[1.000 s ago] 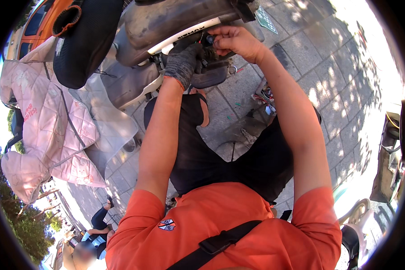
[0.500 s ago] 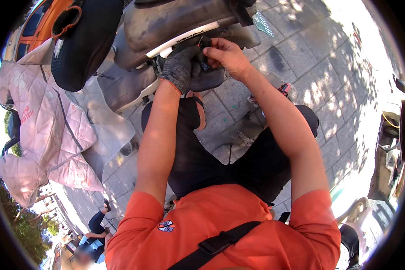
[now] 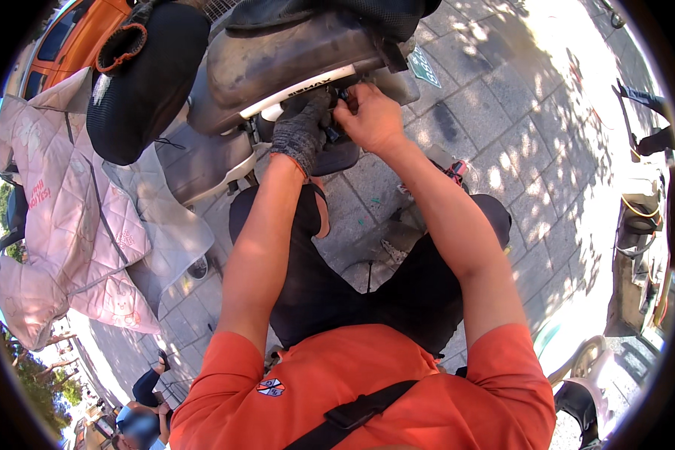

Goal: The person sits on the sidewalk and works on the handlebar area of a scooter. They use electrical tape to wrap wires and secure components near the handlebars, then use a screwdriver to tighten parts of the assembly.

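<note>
My left hand [image 3: 300,129] wears a dark grey knit glove with an orange cuff. Its fingers are closed at the rear of a scooter [image 3: 292,52], just below a white trim strip [image 3: 296,91]. Beside it, my bare right hand [image 3: 373,118] pinches with thumb and forefinger at the same spot. Between the two hands is a small dark part [image 3: 333,133], mostly hidden by fingers, and I cannot make out its kind. Brown body panels surround the hands on the scooter's side.
A black scooter seat [image 3: 148,82] stands at the upper left, near a pink quilted cover [image 3: 75,210]. An orange car [image 3: 71,41] is behind them. Grey paving [image 3: 495,120] spreads to the right. At the lower left sits another person [image 3: 139,424]. A green plate [image 3: 424,66] hangs at the scooter's end.
My right hand has moved in closer to the scooter, and its fingers now bend behind the gloved hand's fingertips. The whole view has shifted slightly.
</note>
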A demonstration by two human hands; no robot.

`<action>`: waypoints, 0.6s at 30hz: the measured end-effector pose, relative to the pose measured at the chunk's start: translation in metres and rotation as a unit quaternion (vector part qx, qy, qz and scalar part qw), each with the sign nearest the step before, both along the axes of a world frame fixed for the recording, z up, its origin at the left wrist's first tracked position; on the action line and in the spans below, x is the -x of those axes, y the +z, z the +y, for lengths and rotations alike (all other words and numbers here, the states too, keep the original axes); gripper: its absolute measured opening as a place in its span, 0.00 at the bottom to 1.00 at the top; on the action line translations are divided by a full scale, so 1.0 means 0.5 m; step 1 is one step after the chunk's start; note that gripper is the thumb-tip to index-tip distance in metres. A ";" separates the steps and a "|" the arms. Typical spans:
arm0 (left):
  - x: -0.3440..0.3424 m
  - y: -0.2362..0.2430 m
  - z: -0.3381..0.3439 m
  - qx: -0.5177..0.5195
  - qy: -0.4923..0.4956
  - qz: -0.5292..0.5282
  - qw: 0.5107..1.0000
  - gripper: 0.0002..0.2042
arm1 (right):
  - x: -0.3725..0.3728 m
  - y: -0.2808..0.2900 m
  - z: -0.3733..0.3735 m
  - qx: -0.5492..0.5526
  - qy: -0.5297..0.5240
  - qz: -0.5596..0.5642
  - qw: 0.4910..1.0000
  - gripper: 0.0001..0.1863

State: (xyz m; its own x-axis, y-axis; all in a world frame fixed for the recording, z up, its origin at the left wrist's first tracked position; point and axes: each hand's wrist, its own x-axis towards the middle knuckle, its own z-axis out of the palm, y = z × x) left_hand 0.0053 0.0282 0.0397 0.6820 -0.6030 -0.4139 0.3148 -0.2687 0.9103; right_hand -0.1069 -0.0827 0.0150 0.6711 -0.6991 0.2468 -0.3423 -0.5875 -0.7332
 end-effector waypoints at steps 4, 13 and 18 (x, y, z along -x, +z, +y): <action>-0.006 -0.013 -0.006 0.001 0.028 0.028 0.999 0.08 | 0.012 0.007 -0.013 0.125 0.000 0.055 0.991 0.14; -0.008 -0.011 -0.012 0.025 0.067 0.164 0.984 0.05 | 0.016 -0.020 -0.033 0.202 -0.036 0.106 0.973 0.15; -0.012 -0.022 -0.004 0.040 0.054 0.141 0.988 0.04 | 0.016 -0.012 -0.027 0.213 -0.015 0.109 0.971 0.14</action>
State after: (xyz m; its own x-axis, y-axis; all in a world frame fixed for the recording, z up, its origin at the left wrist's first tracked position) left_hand 0.0111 0.0262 0.0288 0.6084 -0.5716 -0.5505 0.5823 -0.1498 0.7991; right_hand -0.1151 -0.0964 0.0090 0.7207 -0.5853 0.3715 -0.4844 -0.8085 -0.3341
